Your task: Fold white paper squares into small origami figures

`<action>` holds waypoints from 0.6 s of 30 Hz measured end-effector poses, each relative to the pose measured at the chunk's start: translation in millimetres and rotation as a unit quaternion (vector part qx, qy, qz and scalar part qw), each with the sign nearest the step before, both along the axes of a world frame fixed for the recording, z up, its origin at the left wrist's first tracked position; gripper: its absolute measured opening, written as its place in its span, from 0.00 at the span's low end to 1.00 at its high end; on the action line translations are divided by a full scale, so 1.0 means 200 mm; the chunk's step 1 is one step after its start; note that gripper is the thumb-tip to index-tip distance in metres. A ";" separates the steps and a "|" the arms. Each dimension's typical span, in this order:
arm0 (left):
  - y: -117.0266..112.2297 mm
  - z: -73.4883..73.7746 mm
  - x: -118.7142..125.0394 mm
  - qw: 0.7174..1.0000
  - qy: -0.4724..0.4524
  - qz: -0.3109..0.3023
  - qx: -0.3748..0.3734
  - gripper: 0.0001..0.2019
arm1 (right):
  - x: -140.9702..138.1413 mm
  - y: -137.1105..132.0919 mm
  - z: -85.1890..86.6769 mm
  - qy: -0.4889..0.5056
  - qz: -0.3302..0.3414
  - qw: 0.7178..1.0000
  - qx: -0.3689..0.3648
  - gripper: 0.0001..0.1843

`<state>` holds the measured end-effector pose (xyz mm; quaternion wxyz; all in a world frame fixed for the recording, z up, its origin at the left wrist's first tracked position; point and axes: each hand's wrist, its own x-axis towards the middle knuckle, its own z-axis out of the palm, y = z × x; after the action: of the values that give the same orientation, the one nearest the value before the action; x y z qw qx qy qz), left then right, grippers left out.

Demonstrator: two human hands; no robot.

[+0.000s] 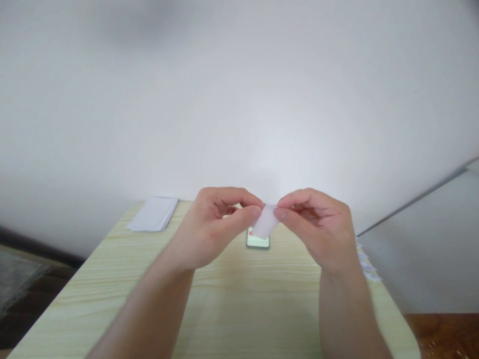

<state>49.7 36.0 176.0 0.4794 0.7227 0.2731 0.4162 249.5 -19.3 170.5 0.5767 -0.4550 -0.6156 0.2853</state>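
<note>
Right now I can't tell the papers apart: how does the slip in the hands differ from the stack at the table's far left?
The slip is pinched in the air between the left hand and right hand; the stack lies flat on the table. The slip looks small and see-through; the stack looks larger and opaque. Both are whitish.

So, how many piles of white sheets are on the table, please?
2: the left pile at the far corner of the table, the right pile at its right edge, partly behind the right hand. Others may be hidden.
</note>
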 end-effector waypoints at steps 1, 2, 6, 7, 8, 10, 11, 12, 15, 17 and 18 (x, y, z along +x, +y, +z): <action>0.00 0.00 0.00 1.000 0.000 0.001 0.000 0.07 | 0.00 0.00 0.00 0.000 0.003 1.000 -0.001 0.03; 0.00 0.00 0.00 1.000 0.001 0.004 0.000 0.06 | 0.00 0.00 0.00 0.002 0.004 1.000 0.003 0.03; -0.02 0.01 0.02 1.000 0.008 0.017 -0.004 0.04 | -0.01 0.00 -0.01 0.001 -0.001 1.000 0.025 0.03; -0.02 0.01 0.02 1.000 0.010 0.020 -0.005 0.04 | -0.01 0.00 -0.02 0.001 0.000 1.000 0.025 0.03; -0.02 0.01 0.02 1.000 0.011 0.021 -0.005 0.04 | -0.01 0.00 -0.02 0.003 0.000 1.000 0.025 0.03; -0.02 0.01 0.02 1.000 0.013 0.025 -0.001 0.05 | -0.01 0.01 -0.02 0.011 0.000 1.000 0.024 0.03; -0.02 0.01 0.02 1.000 0.014 0.026 0.002 0.05 | -0.02 0.01 -0.02 0.015 -0.001 1.000 0.024 0.03; -0.02 0.01 0.02 0.999 0.015 0.029 0.006 0.05 | -0.02 0.01 -0.02 0.018 -0.002 1.000 0.026 0.03; -0.03 0.01 0.02 0.999 0.027 0.035 0.019 0.05 | -0.02 0.01 -0.02 0.022 -0.001 0.999 0.032 0.03; -0.03 0.02 0.02 0.998 0.036 0.037 0.023 0.05 | -0.03 0.00 -0.02 0.023 0.005 0.999 0.033 0.04; -0.03 0.02 0.02 0.998 0.038 0.037 0.023 0.05 | -0.03 0.00 -0.02 0.021 0.009 0.999 0.036 0.04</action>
<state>53.8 29.3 180.1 0.4365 0.7381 0.3082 0.4120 243.5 -19.3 166.8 0.6028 -0.4226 -0.6172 0.2777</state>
